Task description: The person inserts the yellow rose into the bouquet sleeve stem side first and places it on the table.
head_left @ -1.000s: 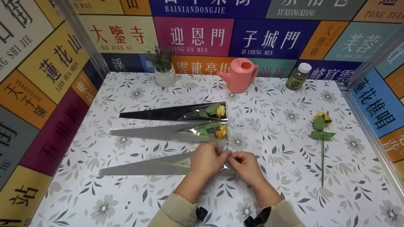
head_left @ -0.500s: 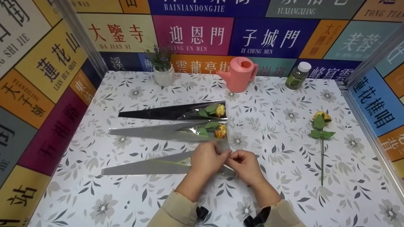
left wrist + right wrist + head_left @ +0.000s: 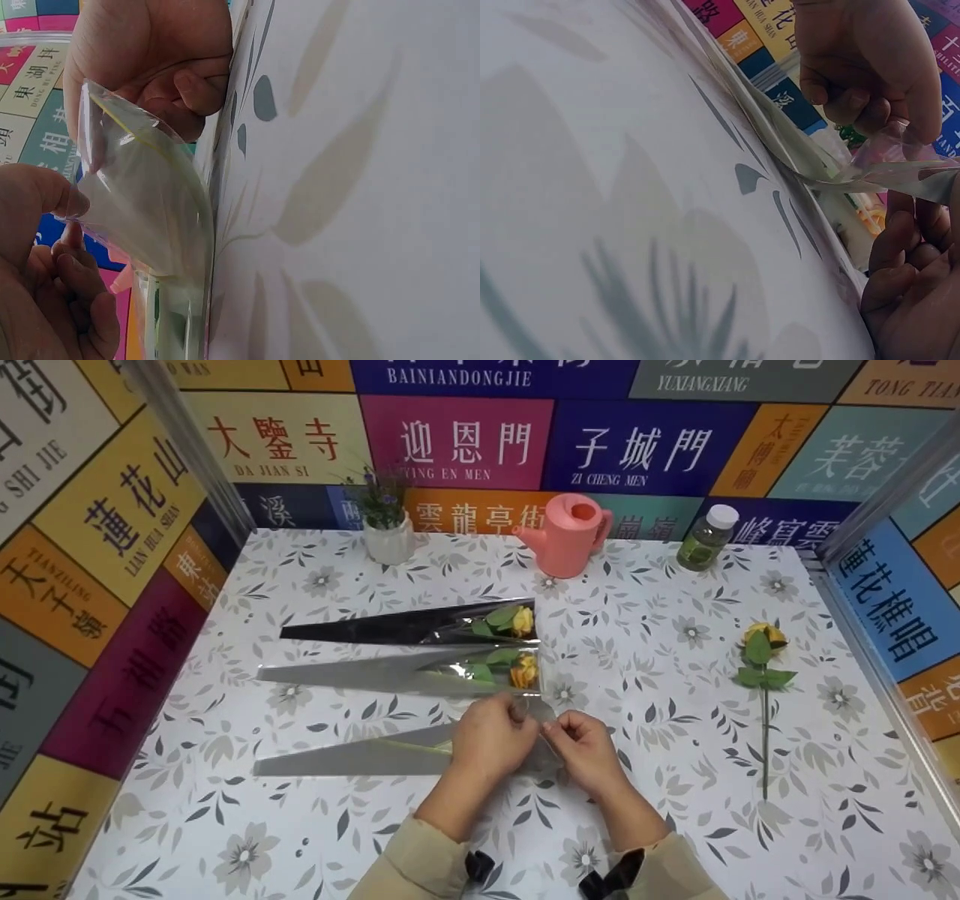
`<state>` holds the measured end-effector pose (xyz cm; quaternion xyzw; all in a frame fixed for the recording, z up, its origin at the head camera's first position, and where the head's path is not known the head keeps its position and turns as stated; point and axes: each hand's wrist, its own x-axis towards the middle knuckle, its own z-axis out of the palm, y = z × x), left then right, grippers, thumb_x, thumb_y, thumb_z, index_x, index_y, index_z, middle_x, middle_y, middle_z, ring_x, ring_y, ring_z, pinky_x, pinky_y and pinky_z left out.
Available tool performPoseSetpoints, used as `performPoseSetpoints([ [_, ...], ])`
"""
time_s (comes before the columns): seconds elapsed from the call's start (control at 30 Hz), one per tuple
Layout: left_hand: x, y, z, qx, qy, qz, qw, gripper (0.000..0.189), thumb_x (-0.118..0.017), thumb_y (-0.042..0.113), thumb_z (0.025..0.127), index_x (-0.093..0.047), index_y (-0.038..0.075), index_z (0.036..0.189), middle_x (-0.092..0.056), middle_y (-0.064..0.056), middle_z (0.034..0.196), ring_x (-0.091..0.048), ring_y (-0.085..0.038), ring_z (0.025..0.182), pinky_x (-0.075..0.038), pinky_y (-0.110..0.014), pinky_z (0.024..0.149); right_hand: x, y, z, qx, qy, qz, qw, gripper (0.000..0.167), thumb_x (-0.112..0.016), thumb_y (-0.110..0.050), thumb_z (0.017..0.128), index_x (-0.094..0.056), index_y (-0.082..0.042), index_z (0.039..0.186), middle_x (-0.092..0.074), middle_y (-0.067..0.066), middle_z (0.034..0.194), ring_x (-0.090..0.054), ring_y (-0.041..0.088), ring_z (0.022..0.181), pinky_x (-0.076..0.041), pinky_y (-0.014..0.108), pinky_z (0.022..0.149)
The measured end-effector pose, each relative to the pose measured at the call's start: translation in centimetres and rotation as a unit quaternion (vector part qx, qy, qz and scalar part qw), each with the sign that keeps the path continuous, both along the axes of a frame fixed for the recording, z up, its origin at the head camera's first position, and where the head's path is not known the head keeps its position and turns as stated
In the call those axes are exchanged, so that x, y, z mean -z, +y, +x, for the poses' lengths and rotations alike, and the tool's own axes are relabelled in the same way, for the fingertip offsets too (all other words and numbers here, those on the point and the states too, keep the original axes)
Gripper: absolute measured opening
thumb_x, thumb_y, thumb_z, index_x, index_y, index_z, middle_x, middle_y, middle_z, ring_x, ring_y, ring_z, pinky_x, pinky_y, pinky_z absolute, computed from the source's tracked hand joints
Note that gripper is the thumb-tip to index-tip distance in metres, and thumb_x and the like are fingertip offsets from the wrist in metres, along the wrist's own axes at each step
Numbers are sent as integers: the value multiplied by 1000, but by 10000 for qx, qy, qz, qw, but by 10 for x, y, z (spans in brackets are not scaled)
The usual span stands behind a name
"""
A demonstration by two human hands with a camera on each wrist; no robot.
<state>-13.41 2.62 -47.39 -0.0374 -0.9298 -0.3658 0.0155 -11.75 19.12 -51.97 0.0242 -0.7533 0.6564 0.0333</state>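
Sleeve, grey and tapered, lies on the near side of the middle wrapped rose; its narrow tip has slid toward that rose's flower end, suggesting its mouth is being worked. Nearer than that end, left hand and right hand meet, forearms angled inward, each pinching the sleeve's edge.

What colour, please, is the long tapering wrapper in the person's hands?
The wrapper is grey, seen best in the head view.
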Motion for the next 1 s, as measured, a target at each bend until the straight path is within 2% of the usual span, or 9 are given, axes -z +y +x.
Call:
performPoseSetpoints([
  [0.1,-3,1,2,55,-164,-45,9998,16,-75,27,84,-61,20,80,-60,4,73,-59,-19,66,-49,-38,57,1,-1,1,-24,161,83,9998,22,-68,10,92,-58,4,73,-51,-6,63,-47,5,57,-37,17,53],
  [0.23,-4,4,4,76,-375,-102,9992,27,-78,41,86,-63,19,89,-62,3,78,-59,-18,68,-49,-38,58,0,-2,3,-9,482,177,9987,20,-67,14,87,-58,2,73,-53,-6,65,-48,4,58,-38,16,52],
  [0.4,-5,7,7,42,-446,-138,9989,39,-80,53,85,-63,19,93,-62,3,80,-58,-18,68,-47,-37,57,-1,-2,4,0,673,367,9971,21,-67,17,82,-61,-1,73,-55,-6,66,-49,5,58,-38,16,52],
  [0.5,-5,7,8,86,-486,-123,9987,36,-80,50,85,-60,21,87,-60,3,76,-57,-18,67,-45,-36,55,-1,-2,4,-75,646,534,9965,25,-66,18,81,-60,-4,71,-54,-7,65,-49,6,58,-38,17,52],
  [0.7,-5,4,8,171,-374,-5,9992,23,-78,29,82,-57,21,79,-57,5,71,-55,-17,63,-42,-35,52,0,-1,4,-12,426,745,9963,29,-70,14,82,-56,-7,68,-49,-7,61,-45,5,55,-34,17,51],
  [0.83,-5,2,7,180,-103,204,9996,19,-76,17,79,-58,20,78,-57,6,68,-54,-15,60,-42,-33,51,-1,1,2,163,248,779,9965,28,-69,11,81,-54,-5,65,-47,-7,58,-43,3,51,-31,16,48],
  [1.0,-3,-1,5,110,416,502,9978,17,-74,8,78,-60,18,79,-59,7,68,-56,-14,60,-45,-33,51,-2,5,0,305,59,803,9963,28,-70,8,83,-53,-4,64,-47,-7,56,-43,4,50,-32,17,47],
])
